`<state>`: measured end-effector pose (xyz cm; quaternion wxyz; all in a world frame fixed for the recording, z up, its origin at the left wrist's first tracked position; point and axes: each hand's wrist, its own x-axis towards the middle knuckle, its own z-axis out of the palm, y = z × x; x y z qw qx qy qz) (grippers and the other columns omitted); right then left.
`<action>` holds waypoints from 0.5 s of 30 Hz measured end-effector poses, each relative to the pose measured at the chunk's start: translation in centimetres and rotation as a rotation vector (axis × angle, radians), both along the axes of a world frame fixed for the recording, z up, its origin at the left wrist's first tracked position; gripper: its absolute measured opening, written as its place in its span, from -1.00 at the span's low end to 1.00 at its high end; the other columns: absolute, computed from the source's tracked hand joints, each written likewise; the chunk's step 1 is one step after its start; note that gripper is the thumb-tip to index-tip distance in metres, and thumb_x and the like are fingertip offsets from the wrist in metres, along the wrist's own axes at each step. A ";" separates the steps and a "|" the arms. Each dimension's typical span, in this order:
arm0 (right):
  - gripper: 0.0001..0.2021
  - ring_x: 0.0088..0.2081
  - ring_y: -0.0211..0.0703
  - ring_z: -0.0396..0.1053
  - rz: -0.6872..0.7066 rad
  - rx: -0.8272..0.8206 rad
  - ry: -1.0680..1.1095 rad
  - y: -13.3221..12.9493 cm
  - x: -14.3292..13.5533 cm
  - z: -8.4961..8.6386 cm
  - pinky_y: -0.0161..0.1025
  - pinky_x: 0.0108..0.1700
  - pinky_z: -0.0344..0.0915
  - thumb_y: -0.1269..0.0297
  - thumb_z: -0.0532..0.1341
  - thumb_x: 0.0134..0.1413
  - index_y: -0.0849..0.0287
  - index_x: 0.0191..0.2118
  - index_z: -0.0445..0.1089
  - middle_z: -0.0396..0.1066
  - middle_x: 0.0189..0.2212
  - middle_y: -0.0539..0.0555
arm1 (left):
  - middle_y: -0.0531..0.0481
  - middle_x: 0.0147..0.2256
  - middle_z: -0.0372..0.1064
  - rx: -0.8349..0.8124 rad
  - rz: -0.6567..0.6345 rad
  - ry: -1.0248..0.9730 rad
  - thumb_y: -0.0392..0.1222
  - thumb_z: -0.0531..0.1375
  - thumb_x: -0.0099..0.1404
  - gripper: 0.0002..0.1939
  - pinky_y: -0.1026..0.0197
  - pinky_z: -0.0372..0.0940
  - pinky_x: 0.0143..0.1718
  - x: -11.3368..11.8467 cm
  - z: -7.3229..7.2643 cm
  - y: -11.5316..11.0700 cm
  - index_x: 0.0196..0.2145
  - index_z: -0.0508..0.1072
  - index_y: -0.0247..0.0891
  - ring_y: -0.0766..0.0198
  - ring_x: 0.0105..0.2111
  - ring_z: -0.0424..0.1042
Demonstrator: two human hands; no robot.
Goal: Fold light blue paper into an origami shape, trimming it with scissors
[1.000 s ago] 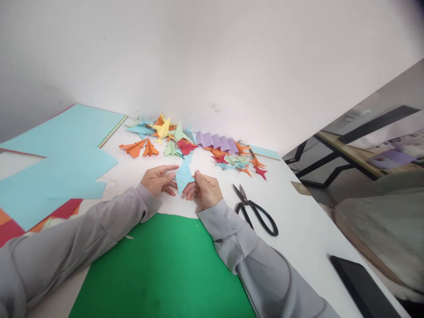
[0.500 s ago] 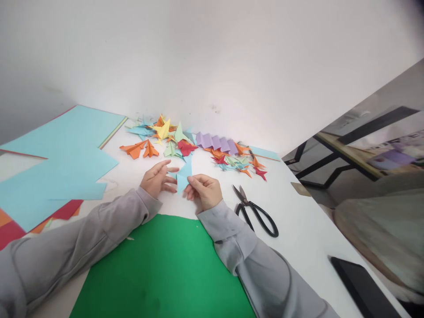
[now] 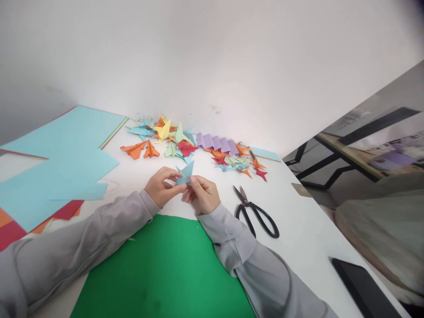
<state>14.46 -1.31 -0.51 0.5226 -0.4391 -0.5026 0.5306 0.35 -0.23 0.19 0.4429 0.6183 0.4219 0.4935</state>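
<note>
A small folded piece of light blue paper is held above the white table, with pointed tips sticking up and to the left. My right hand pinches its lower right edge between thumb and fingers. From the other side my left hand closes its thumb and fingers on the paper's left part. The underside of the paper is hidden by the fingers. Just beyond it lie folded paper shapes, among them a red one and two orange ones.
Black-handled scissors lie open right of my right hand. A green sheet lies under my forearms. Light blue sheets cover the left side. A pleated purple strip rests near the wall; a black phone sits at the right edge.
My left hand has gone from spread fingers beside the paper to gripping it. The blue paper has turned and now looks more compact, with its tip pointing up and right.
</note>
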 end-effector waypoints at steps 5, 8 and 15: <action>-0.48 -0.72 -0.30 0.25 0.039 0.036 -0.118 -0.2 0.2 -0.4 -0.36 -0.67 0.15 -0.22 0.01 -0.02 0.19 -0.59 0.27 0.30 -0.78 -0.02 | -0.04 -0.35 0.26 -0.019 -0.027 0.005 -0.06 0.29 -0.11 -0.68 0.22 0.33 -0.43 0.1 0.1 -0.1 -0.42 0.39 -0.31 0.26 -0.34 0.35; -0.48 -0.69 -0.31 0.24 0.078 0.116 -0.238 -0.3 0.4 -0.5 -0.34 -0.60 0.18 -0.16 -0.02 0.04 0.20 -0.60 0.32 0.31 -0.77 0.01 | -0.02 -0.39 0.27 0.002 -0.026 0.036 -0.08 0.31 -0.15 -0.67 0.22 0.32 -0.43 0.1 0.1 -0.2 -0.44 0.36 -0.31 0.24 -0.34 0.34; -0.53 -0.69 -0.30 0.27 0.122 0.100 -0.140 -0.3 0.2 -0.6 -0.35 -0.66 0.11 -0.15 0.04 0.01 0.22 -0.47 0.37 0.36 -0.68 0.02 | -0.02 -0.46 0.42 -0.021 -0.061 -0.008 -0.16 0.23 -0.02 -0.81 0.16 0.33 -0.28 -0.3 -0.3 0.3 -0.44 0.41 -0.32 0.26 -0.40 0.41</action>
